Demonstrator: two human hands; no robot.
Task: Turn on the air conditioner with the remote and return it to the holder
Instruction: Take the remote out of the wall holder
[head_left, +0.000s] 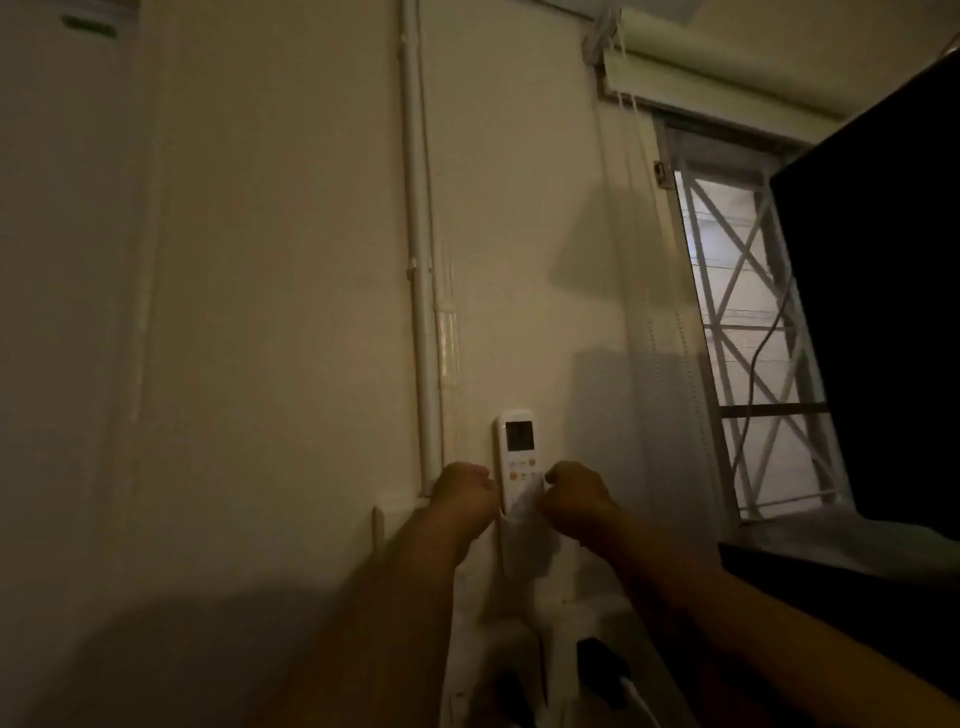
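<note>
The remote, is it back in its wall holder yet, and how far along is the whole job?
The remote stands upright in the wall holder, its lower part seated. Both hands, left hand and right hand, flank it closely; the dim picture hides whether either grips it. Whether the air conditioner already runs cannot be told, so this is either pickup or return.

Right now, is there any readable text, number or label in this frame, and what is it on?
None can be read.
Remote display: dark, any digits too blurred to read.
Remote buttons: coloured, their labels too small to read.
Green mark at the wall's top left: blurred, no legible text.
</note>
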